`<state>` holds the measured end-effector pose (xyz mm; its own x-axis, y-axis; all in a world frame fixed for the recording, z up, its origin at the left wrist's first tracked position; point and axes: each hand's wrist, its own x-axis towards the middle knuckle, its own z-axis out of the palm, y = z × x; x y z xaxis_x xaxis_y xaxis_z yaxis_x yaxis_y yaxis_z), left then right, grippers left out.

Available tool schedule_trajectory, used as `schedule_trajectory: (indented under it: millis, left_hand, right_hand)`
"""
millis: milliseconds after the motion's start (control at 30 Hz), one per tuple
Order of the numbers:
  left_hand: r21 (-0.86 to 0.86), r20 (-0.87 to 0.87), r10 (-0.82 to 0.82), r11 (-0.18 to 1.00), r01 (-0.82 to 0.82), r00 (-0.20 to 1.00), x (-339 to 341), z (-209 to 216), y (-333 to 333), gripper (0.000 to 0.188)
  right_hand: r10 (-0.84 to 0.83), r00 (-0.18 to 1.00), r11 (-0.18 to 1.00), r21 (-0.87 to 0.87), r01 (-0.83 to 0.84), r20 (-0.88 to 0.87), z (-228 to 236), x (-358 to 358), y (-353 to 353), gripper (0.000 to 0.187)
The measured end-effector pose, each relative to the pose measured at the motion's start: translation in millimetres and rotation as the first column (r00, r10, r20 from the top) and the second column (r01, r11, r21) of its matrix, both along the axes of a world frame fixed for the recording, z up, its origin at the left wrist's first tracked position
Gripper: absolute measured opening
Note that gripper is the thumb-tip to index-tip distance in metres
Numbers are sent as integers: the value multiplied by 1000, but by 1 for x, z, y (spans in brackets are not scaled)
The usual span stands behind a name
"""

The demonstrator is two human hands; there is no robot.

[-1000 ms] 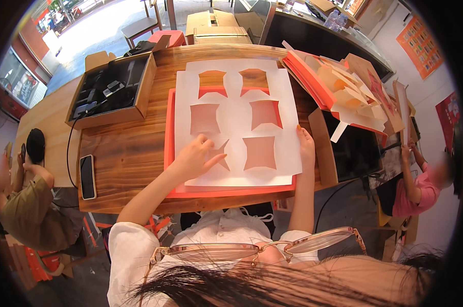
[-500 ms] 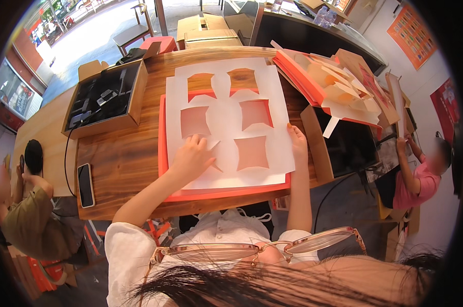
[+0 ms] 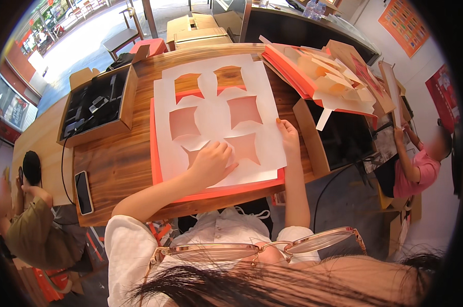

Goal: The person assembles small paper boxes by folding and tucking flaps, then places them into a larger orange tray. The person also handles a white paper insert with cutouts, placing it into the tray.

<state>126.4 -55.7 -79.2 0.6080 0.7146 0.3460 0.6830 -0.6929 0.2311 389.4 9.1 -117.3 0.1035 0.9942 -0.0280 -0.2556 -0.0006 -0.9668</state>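
A white card sheet (image 3: 211,110) with several cut-out openings lies over a flat red-orange box (image 3: 216,194) on the wooden table. Through the upper openings the table shows; the others show pink below. My left hand (image 3: 211,166) rests on the near part of the sheet, between the two lowest openings. Its fingers are bent, the thumb stands apart from them, and I see nothing held. It covers part of the lower left opening. My right hand (image 3: 290,137) grips the sheet's right edge, thumb on top and fingers mostly hidden behind.
An open cardboard box (image 3: 96,105) with black contents stands at the left, near a phone (image 3: 83,192). Folded red and white card pieces (image 3: 334,82) lie on another box (image 3: 344,138) at the right. People sit at the far left (image 3: 42,225) and far right (image 3: 418,171).
My left hand has slid right across the sheet, from the lower left opening toward the lower right one. My right hand keeps its hold on the edge. The whole view has shifted slightly.
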Motion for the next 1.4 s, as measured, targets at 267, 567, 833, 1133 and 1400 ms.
schedule_trajectory:
  millis: [267,567,833,1133,1400]
  left_hand:
    - [-19,-105,-21,1000,19,994,8,-28,6,32]
    - [-69,40,-19,997,22,999,8,15,-2,60]
    - [-233,40,-195,952,199,980,12,10,5,75]
    - [-19,-132,-198,980,197,971,12,14,5,71]
    - [-152,-30,-272,952,264,962,10,-1,15,61]
  right_hand:
    - [-12,997,1000,25,10,70,0,-4,-1,23]
    - [6,997,998,57,-10,75,-3,0,0,22]
    - [-2,995,999,34,-2,98,-5,0,2,22]
    - [-12,996,999,52,8,85,1,-4,-2,23]
    - [9,995,998,54,-14,101,-7,1,1,22]
